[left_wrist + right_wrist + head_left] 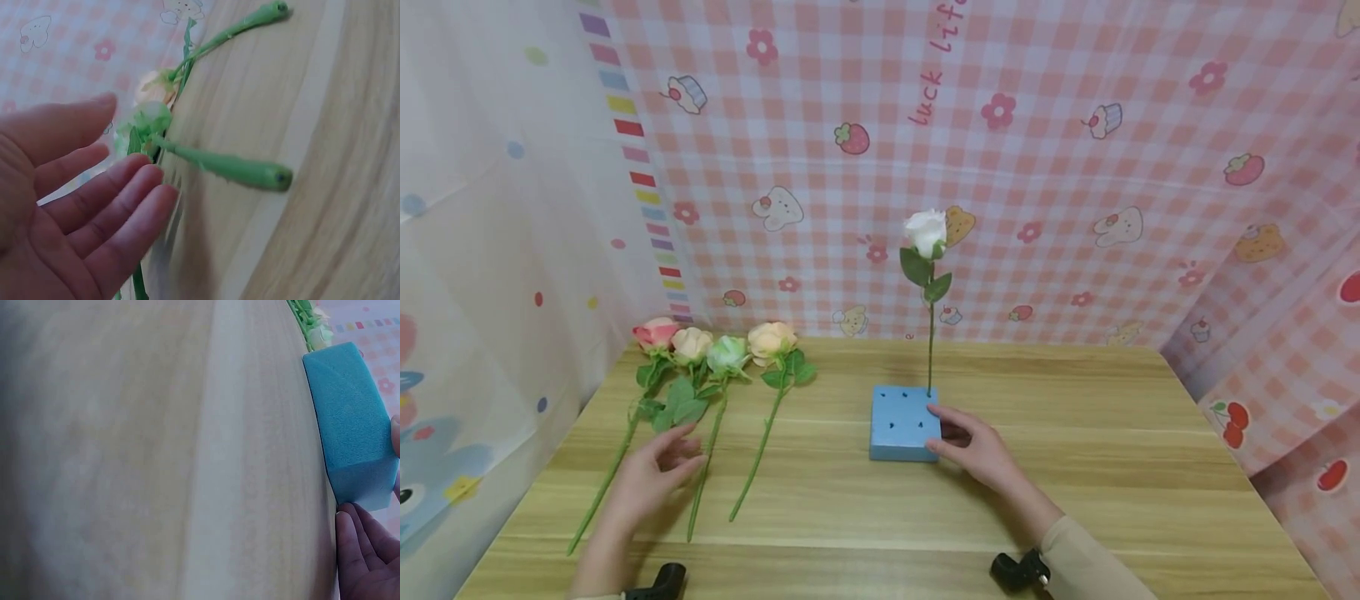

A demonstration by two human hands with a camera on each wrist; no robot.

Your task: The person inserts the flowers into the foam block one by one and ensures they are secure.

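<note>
Roses (685, 403) lie beside the loosely spread left grip (651, 477), while the right grip (979, 450) pinches the blue block (904, 423) from the right.

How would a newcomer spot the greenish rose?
On the wooden table, look left of the blue block. The greenish rose lies there, its bloom between the cream rose and the peach rose. Unlike its neighbours, its petals are white tinged green.

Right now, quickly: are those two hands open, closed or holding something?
Left hand: open, holding nothing.
Right hand: holding the square-topped blue foam block by its right side.
</note>
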